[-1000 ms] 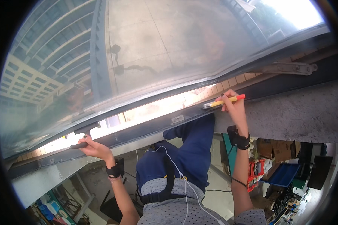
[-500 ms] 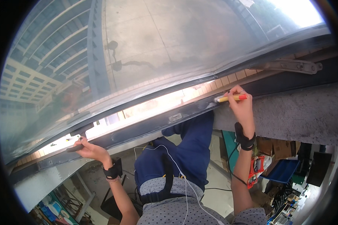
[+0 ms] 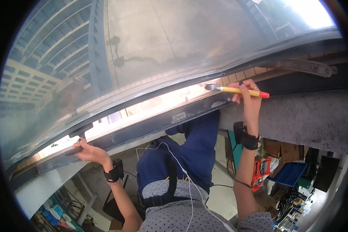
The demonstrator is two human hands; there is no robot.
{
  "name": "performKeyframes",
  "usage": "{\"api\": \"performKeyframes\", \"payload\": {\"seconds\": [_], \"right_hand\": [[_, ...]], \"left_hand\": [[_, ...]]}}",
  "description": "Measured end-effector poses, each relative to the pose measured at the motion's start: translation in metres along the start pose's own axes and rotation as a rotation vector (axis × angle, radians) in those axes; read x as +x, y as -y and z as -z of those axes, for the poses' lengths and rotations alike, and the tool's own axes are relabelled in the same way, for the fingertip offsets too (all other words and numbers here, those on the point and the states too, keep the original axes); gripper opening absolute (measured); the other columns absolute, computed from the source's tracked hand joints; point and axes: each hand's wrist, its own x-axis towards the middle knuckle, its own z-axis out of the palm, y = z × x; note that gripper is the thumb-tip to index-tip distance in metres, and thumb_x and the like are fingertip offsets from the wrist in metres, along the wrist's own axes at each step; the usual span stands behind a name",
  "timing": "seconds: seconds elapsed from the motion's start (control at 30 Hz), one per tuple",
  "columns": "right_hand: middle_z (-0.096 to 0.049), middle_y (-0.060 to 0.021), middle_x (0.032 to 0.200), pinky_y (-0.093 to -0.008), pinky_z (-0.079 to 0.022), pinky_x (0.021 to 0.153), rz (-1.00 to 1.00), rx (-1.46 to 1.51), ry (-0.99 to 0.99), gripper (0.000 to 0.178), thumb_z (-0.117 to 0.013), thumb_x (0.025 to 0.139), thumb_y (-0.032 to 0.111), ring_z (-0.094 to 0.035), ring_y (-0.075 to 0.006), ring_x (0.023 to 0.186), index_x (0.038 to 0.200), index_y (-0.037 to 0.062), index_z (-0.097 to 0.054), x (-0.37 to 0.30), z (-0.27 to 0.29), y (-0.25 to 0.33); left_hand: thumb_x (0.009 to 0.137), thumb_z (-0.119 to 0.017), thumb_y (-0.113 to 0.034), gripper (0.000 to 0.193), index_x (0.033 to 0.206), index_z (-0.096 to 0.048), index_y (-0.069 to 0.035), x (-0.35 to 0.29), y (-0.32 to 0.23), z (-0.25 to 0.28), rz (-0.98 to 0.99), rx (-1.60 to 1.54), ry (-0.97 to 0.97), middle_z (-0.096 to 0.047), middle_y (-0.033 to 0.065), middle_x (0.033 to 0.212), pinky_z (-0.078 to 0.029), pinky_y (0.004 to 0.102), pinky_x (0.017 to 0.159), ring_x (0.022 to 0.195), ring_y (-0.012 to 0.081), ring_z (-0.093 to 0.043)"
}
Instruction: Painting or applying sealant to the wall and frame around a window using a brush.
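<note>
My right hand (image 3: 249,99) is closed around a small brush with a yellow, red-tipped handle (image 3: 236,90). The grey-white bristles point left, raised above the dark window frame (image 3: 147,129) and in front of the bright gap under the tilted-out glass pane (image 3: 162,46). At the left end of the frame, my left hand (image 3: 92,152) has its fingers curled round a dark window handle (image 3: 73,150). A pale oval plate (image 3: 179,116) is set in the frame between my hands. Whitish smudges mark the frame below the brush.
A metal stay arm (image 3: 309,67) joins frame and sash at the right. Below it runs a rough grey sill (image 3: 309,120). Behind me on the right are cardboard boxes (image 3: 294,150), a red crate (image 3: 261,172) and a blue tray (image 3: 288,174). A white cable (image 3: 185,170) hangs across my body.
My right hand has lifted the brush off the frame, its bristles moving up and left toward the gap. My left hand stays on the handle, shifted slightly left.
</note>
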Motion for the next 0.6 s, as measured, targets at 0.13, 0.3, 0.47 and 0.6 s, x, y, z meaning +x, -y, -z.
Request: {"api": "performKeyframes", "payload": {"seconds": [0.13,0.3,0.47,0.6], "right_hand": [[-0.067,-0.0103,0.08,-0.0169,-0.038,0.048,-0.027,-0.115,-0.036,0.011,-0.053,0.088,0.008,-0.05,-0.0049,0.054,0.08,0.0012,-0.052,-0.005,0.004,0.004],[-0.064,-0.0079,0.071,-0.0217,-0.044,0.059,-0.049,-0.415,0.018,0.013,-0.054,0.084,0.004,-0.058,-0.0079,0.064,0.072,-0.0017,-0.051,-0.016,0.001,-0.01],[-0.064,-0.0064,0.068,-0.0219,-0.043,0.055,-0.061,-0.313,0.119,0.013,-0.054,0.084,0.005,-0.057,-0.0072,0.062,0.073,-0.0004,-0.052,-0.023,-0.022,-0.016],[-0.065,-0.0052,0.076,-0.0171,-0.04,0.047,-0.199,0.036,0.25,0.014,-0.053,0.087,0.007,-0.05,-0.0034,0.051,0.073,0.0025,-0.053,-0.039,-0.056,-0.013]], "left_hand": [[0.089,-0.044,-0.001,0.006,0.088,-0.039,-0.002,0.0,0.002,0.0,0.016,-0.014,-0.012,-0.041,0.0056,0.087,-0.041,0.0302,0.08,0.079,0.0157,-0.044],[0.088,-0.044,0.0,0.007,0.087,-0.038,-0.002,-0.001,-0.001,-0.001,0.024,-0.033,-0.018,-0.04,0.005,0.086,-0.041,0.0304,0.084,0.08,0.0153,-0.043],[0.087,-0.045,0.001,0.01,0.083,-0.036,-0.003,-0.001,-0.008,-0.003,0.061,-0.061,-0.013,-0.039,0.0049,0.087,-0.038,0.0303,0.09,0.084,0.0158,-0.042],[0.087,-0.045,0.001,0.011,0.083,-0.036,-0.003,-0.002,-0.009,-0.005,0.059,-0.048,-0.009,-0.037,0.0043,0.086,-0.037,0.0289,0.088,0.083,0.0157,-0.041]]}}
